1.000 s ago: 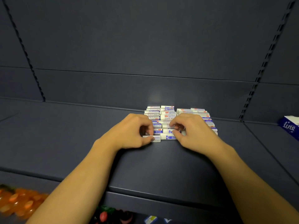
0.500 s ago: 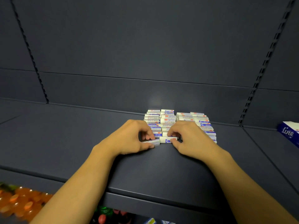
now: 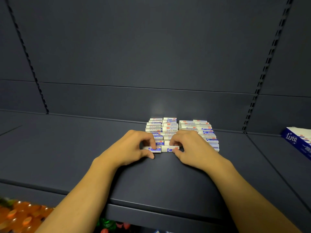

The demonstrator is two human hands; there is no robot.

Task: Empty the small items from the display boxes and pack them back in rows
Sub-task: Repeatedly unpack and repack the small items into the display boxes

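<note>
At the far left, at about eight o'clock, orange packets (image 3: 18, 214) show blurred below the shelf (image 3: 67, 148). Next comes the left hand (image 3: 129, 148): its fingers (image 3: 152, 142) are curled, index on top and thumb at the near edge, pinching the left front eraser (image 3: 154, 149). Beside it, end to end, lies the right front eraser (image 3: 170, 149), pinched the same way by the right hand (image 3: 193, 148). Both erasers run with long axis left to right, each directly under its own hand. Behind them, toward twelve o'clock, the stacked rows of erasers (image 3: 170, 127) sit touching; squaring the front pair likely means pushing that way. At three o'clock rests a blue box (image 3: 296, 140).
</note>
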